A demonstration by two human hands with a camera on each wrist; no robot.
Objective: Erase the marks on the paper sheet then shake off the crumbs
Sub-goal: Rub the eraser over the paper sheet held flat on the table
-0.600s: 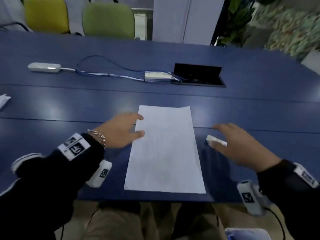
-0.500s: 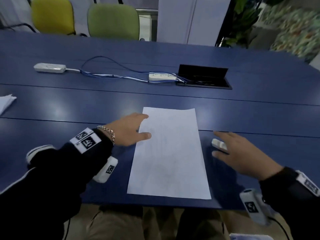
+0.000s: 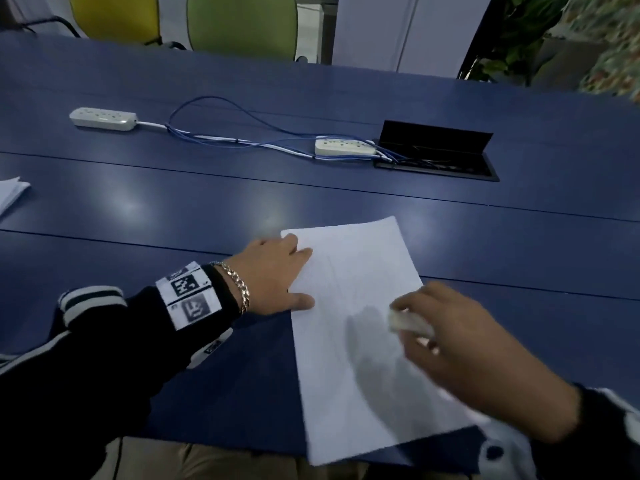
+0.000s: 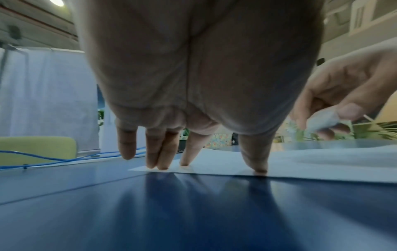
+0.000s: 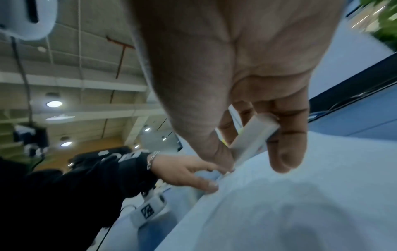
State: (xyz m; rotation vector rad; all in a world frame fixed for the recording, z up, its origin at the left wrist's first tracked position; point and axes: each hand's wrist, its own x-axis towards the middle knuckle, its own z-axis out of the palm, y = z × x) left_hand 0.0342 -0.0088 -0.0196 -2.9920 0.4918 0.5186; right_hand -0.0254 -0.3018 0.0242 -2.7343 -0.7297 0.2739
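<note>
Two hands work over one sheet. The right hand [image 3: 485,355] hovers above the right half of the paper sheet [image 3: 360,327], palm down, its thumb and fingers curled round a white eraser [image 3: 410,322], which it pinches by its long sides. From the right wrist view the eraser [image 5: 253,137] slants down toward the paper sheet [image 5: 300,195], with its lower end close to the sheet; whether it touches cannot be told, since the hand is blurred. The right forearm, in a dark sleeve, comes in from the lower right corner of the head view.

The left hand [image 3: 273,275] lies flat with its fingers straight and spread, holding nothing; its fingertips [image 4: 184,163] and thumb press down on the left edge of the paper sheet [image 4: 300,166], near the far corner. The little finger stands just off the sheet, on the surface. A chain bracelet [image 3: 237,285] circles the left wrist, and a marker band [image 3: 188,294] wraps the dark sleeve behind it.

The sheet lies on the blue surface [image 3: 207,209], skewed, with its near end hanging past the surface's near edge. Any marks on it are too faint to read.

Farther off on the surface lie two white power strips, one [image 3: 102,118] at the far left and one [image 3: 344,147] beside an open black cable box [image 3: 436,150], joined by blue cables [image 3: 221,133]. A stack of paper [image 3: 10,194] shows at the left edge. Beyond the surface stand a yellow chair [image 3: 114,15] and a green chair [image 3: 242,26].
</note>
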